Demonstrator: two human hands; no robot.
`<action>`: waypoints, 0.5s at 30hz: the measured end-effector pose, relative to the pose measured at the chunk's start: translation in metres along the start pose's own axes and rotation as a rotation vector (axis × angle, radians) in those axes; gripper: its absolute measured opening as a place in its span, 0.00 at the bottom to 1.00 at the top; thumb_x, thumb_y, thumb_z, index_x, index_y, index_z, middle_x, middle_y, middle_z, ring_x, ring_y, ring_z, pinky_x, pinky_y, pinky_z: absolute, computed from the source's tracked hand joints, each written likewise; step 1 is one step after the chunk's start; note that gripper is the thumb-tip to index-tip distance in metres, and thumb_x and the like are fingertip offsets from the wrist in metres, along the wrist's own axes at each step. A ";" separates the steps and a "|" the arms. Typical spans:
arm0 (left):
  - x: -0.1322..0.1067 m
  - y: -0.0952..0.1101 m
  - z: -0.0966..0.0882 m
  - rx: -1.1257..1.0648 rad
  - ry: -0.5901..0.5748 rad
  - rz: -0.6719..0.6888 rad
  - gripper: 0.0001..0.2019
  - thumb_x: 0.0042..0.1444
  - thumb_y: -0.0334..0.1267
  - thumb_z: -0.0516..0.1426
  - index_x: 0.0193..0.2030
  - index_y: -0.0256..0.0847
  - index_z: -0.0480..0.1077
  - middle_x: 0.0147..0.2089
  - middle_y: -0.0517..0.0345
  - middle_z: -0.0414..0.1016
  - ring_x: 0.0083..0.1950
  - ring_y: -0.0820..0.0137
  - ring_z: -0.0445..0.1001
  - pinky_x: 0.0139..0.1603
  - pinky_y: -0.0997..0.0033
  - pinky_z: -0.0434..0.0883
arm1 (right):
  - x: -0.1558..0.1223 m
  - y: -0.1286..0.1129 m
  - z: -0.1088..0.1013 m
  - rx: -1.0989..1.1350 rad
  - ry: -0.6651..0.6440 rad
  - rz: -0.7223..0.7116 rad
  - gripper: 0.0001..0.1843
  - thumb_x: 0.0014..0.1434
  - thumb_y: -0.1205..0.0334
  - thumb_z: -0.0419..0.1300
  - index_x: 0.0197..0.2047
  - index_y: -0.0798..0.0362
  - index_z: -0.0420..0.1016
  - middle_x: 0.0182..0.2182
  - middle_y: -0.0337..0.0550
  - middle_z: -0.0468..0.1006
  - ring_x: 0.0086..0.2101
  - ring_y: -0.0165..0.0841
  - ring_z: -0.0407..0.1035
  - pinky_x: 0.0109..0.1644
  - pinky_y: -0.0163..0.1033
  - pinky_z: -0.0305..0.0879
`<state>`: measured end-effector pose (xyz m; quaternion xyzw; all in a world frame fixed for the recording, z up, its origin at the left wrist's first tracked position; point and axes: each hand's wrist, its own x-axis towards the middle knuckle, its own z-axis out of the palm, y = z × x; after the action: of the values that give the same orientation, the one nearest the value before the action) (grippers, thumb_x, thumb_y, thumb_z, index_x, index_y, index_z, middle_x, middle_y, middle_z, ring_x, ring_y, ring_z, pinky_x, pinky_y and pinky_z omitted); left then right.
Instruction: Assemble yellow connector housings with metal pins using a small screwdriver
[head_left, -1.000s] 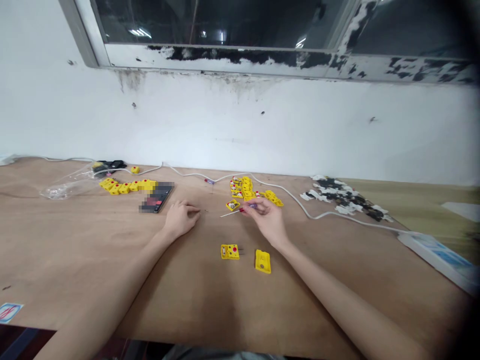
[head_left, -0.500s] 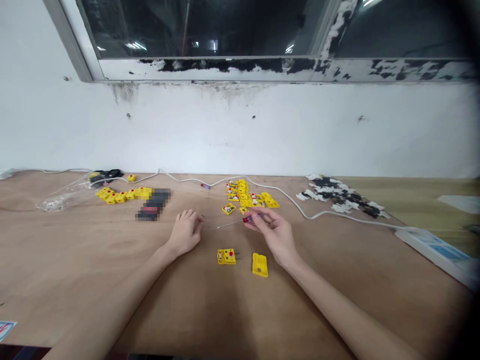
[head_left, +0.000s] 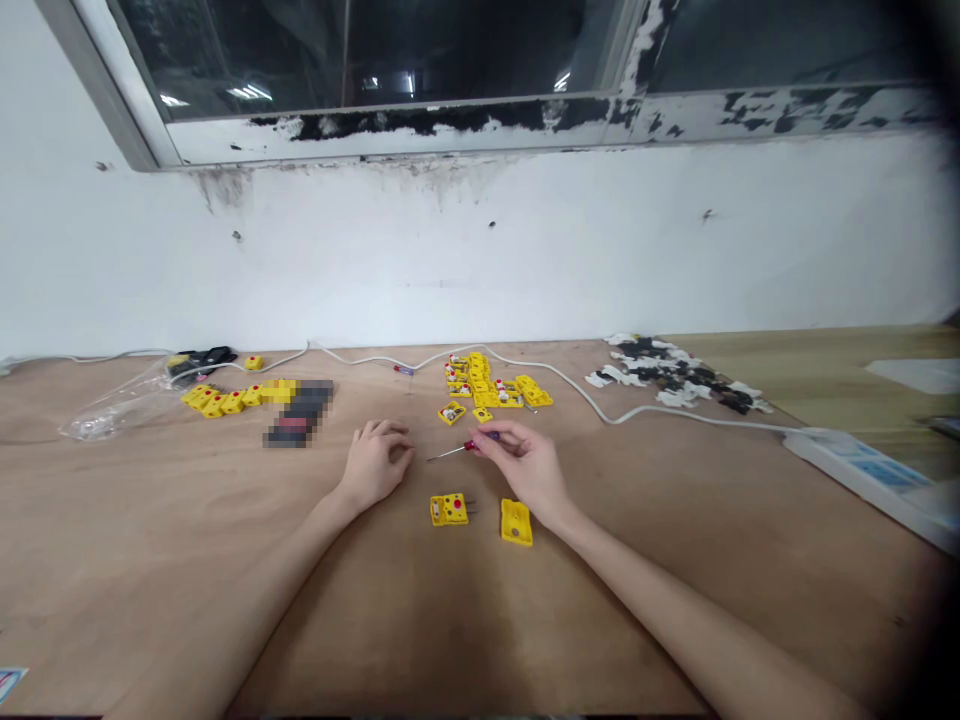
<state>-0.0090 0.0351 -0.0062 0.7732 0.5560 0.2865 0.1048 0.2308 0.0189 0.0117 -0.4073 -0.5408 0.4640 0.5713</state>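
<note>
My right hand (head_left: 521,468) grips a small screwdriver (head_left: 470,446) by its red and purple handle, its thin shaft pointing left towards my other hand. Resting on the table, my left hand (head_left: 377,464) has its fingers curled and thumb and fingertips together; whatever they may hold is too small to make out. In front of both hands lies an opened yellow plug half (head_left: 449,509) with a red dot and two metal pins pointing right. Right of it is a separate yellow cover (head_left: 516,522), inner side up.
Several yellow plug parts (head_left: 480,385) lie beyond my hands. Assembled yellow pieces (head_left: 223,400), a clear plastic bag (head_left: 112,405) and a blurred dark item (head_left: 300,412) are at left. A white cable (head_left: 555,375) leads to a power strip (head_left: 862,480); black and white scraps (head_left: 667,372) lie behind it.
The screwdriver in my right hand has moved slightly left, closer to my left hand. My left fingertips have drawn together. The view has shifted a little.
</note>
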 end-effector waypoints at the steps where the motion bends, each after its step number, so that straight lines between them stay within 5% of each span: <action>1: -0.001 0.002 0.000 -0.046 0.001 -0.003 0.06 0.59 0.37 0.58 0.34 0.43 0.77 0.49 0.52 0.77 0.55 0.56 0.69 0.57 0.50 0.65 | 0.000 -0.001 0.000 0.007 0.007 -0.002 0.20 0.49 0.46 0.73 0.37 0.52 0.79 0.35 0.46 0.84 0.36 0.42 0.80 0.47 0.50 0.80; 7: -0.012 0.007 -0.002 -0.400 -0.023 -0.036 0.09 0.66 0.40 0.49 0.39 0.40 0.66 0.38 0.52 0.78 0.41 0.66 0.77 0.43 0.64 0.74 | -0.002 -0.012 -0.004 0.131 -0.009 0.020 0.19 0.50 0.49 0.73 0.39 0.53 0.79 0.37 0.46 0.84 0.38 0.40 0.80 0.47 0.49 0.81; 11: -0.017 0.011 -0.002 -0.720 0.019 -0.120 0.16 0.60 0.51 0.58 0.40 0.39 0.67 0.39 0.51 0.79 0.41 0.65 0.79 0.43 0.64 0.76 | -0.003 -0.017 -0.005 0.163 0.002 0.030 0.19 0.50 0.49 0.73 0.39 0.53 0.78 0.36 0.46 0.84 0.38 0.41 0.80 0.46 0.49 0.81; 15: -0.020 0.017 -0.003 -0.693 0.044 -0.146 0.18 0.55 0.51 0.62 0.43 0.39 0.71 0.41 0.50 0.82 0.41 0.65 0.81 0.43 0.65 0.78 | -0.005 -0.020 -0.003 0.126 0.033 -0.018 0.20 0.50 0.48 0.73 0.39 0.53 0.79 0.36 0.47 0.84 0.38 0.42 0.80 0.46 0.50 0.81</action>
<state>-0.0016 0.0096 -0.0018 0.6436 0.4815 0.4665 0.3692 0.2361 0.0095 0.0292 -0.3729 -0.5047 0.4853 0.6088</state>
